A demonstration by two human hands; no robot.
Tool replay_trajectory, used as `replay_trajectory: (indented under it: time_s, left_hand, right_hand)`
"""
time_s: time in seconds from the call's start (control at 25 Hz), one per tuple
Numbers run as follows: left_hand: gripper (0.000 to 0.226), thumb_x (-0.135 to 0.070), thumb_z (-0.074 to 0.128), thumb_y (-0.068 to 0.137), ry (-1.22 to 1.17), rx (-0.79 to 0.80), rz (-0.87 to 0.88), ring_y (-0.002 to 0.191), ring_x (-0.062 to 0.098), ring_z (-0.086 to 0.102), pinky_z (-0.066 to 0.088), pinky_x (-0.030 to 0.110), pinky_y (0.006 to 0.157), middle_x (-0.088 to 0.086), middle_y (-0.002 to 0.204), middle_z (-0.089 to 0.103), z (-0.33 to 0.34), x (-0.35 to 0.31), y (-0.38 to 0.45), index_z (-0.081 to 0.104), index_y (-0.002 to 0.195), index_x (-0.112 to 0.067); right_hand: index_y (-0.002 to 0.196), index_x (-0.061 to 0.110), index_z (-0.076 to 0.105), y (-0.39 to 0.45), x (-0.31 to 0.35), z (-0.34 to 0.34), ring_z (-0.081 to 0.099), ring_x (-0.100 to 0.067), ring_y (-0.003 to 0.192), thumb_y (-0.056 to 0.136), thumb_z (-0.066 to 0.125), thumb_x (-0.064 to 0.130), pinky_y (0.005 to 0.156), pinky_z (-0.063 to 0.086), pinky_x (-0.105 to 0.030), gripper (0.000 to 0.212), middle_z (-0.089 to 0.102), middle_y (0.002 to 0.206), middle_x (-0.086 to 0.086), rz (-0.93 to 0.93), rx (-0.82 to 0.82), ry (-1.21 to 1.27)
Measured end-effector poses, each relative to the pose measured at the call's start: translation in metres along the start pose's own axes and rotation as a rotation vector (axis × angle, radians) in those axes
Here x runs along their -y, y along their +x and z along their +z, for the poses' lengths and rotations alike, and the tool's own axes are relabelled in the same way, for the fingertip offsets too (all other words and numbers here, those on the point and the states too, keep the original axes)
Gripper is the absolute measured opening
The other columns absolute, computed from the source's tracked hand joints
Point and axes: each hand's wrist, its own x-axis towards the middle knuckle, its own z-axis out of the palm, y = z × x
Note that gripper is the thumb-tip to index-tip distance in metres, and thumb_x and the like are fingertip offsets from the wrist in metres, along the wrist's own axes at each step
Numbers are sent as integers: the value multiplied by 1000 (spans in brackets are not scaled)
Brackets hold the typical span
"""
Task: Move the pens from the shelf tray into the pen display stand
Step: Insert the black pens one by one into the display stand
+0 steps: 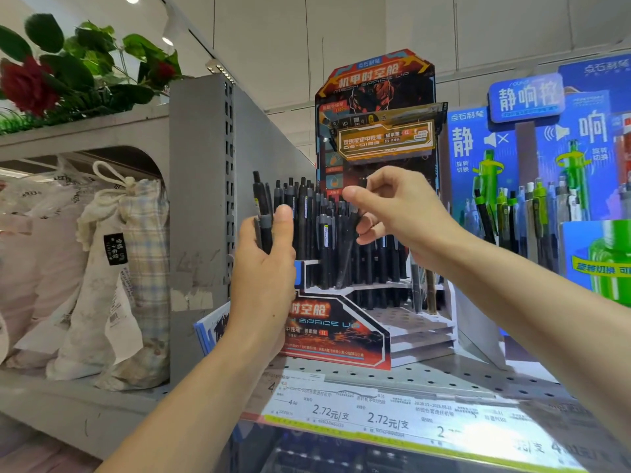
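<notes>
Our left hand (263, 268) grips spare pens (263, 213); our right hand (392, 213) pinches one light, stiff, slippery pen (351, 240) mid-barrel above the display stand (341, 332).

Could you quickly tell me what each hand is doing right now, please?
Left hand: grips a small bunch of black pens.
Right hand: pinches one black pen over the display stand.

pens (309, 227): matt black plastic | display stand (345, 331): glossy printed cardboard | shelf (403, 373): perforated metal
</notes>
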Motion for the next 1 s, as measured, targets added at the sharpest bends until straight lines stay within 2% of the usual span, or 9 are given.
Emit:
replay_trajectory:
  time_s: [0.08,0.12,0.16,0.28,0.44,0.56,0.72,0.84,1.0]
  left_hand:
    - [12,-66,52,92,31,24,23,64,17,55,45,31,55,-6,74,55,3,-2,-2,56,81,-64]
    - [12,-67,51,92,22,35,19,72,26,60,51,38,59,0,83,62,4,-3,-2,59,94,-58]
    - [28,-67,50,93,13,54,22,72,27,63,55,39,57,5,86,64,4,-2,-2,63,106,-47]
    - [37,-63,47,96,12,131,44,42,8,40,38,22,38,-1,61,51,4,-3,-4,71,106,-37]
    - [41,-67,45,94,40,89,30,40,5,32,33,18,38,-5,54,39,5,-1,-4,66,118,-42]
    - [61,-68,46,94,1,24,-16,39,3,33,31,16,36,-8,55,41,5,2,-2,50,137,-25]
    - [36,-56,48,99,-23,75,31,42,5,34,31,17,36,-3,65,50,4,4,-1,64,106,-25]
    - [31,-57,47,99,29,110,20,42,5,36,33,18,37,-1,65,52,3,4,-2,69,109,-37]
    - [29,-56,47,100,43,99,-3,42,4,37,33,17,38,-3,61,51,2,5,-4,68,112,-41]
  right_hand:
    - [96,4,59,1,-1,1,66,-19,57,90,75,24,58,63,-42,27,65,82,-11,7,0,-38]
    - [97,3,58,3,-1,2,67,-19,57,89,76,25,56,62,-40,29,65,83,-12,7,0,-51]
    - [96,4,57,4,0,2,67,-20,56,88,77,26,53,61,-37,31,64,83,-14,1,3,-67]
    - [94,5,57,4,4,1,68,-22,55,87,78,30,50,60,-35,33,63,79,-17,-31,28,-143]
    - [92,3,66,-1,0,7,66,-18,49,90,74,35,49,61,-37,33,63,62,-6,-77,95,-293]
    - [101,8,60,-3,-4,12,68,-21,51,92,71,33,52,62,-42,30,63,63,-4,-58,98,-235]
    - [106,15,50,-9,-10,16,72,-23,55,91,74,22,56,63,-42,29,69,68,-9,-116,115,-227]
    - [111,16,54,-11,-11,16,72,-18,57,91,72,13,56,63,-40,27,69,72,-8,-136,144,-212]
    - [115,25,57,-11,-11,15,70,-16,61,95,67,24,52,62,-36,23,67,76,-1,-212,150,-437]
